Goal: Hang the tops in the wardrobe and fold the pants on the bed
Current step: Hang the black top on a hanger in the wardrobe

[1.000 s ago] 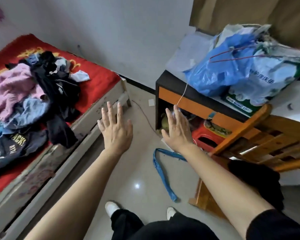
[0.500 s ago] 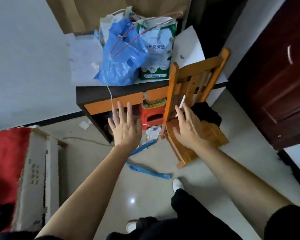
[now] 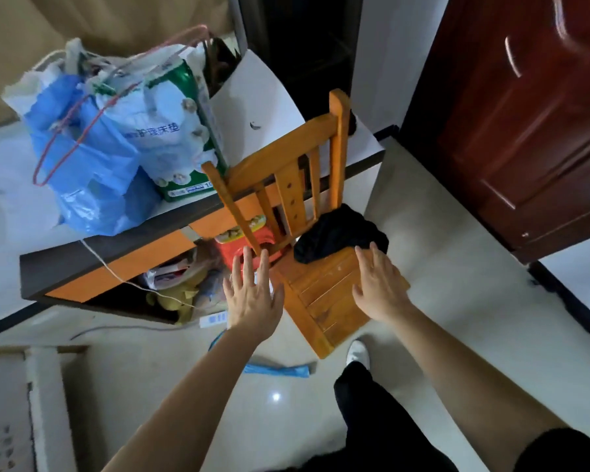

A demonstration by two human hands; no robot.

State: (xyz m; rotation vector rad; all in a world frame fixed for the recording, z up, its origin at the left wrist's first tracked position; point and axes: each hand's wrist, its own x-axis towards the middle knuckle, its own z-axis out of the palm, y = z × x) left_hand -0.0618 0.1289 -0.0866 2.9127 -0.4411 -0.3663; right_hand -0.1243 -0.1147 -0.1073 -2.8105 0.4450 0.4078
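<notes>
My left hand and right hand hold nothing, fingers spread straight. A black garment lies on the chair, just beyond my right fingers. So I judge nothing is hung or folded yet.

A wooden chair stands on pale glossy floor beside a desk and dark red door.
</notes>
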